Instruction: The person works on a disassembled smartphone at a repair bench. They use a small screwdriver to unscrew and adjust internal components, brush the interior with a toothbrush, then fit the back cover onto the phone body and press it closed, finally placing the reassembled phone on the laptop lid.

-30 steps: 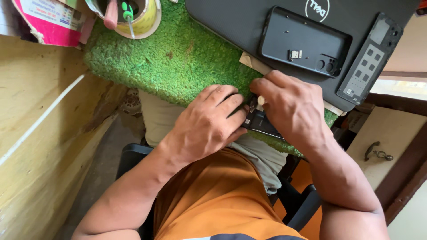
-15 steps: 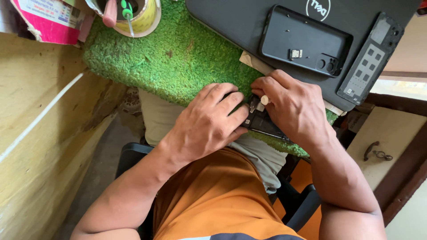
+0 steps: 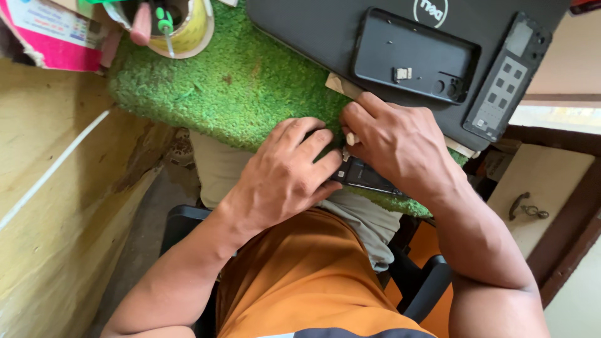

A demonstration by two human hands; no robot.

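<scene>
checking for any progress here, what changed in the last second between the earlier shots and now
Very little. The left hand and right hand stay pressed together over the small dark device at the edge of the green mat; only the fingers shifted slightly. Nothing was picked up or let go. The laptop, back cover and cup stayed put.

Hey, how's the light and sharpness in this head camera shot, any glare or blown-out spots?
Head view: soft, even daylight; the left hand and right hand are sharp, with only faint shadow under them on the green mat. A bright strip at the right edge is washed out. The dark laptop shows a mild sheen, no hard glare.
</scene>
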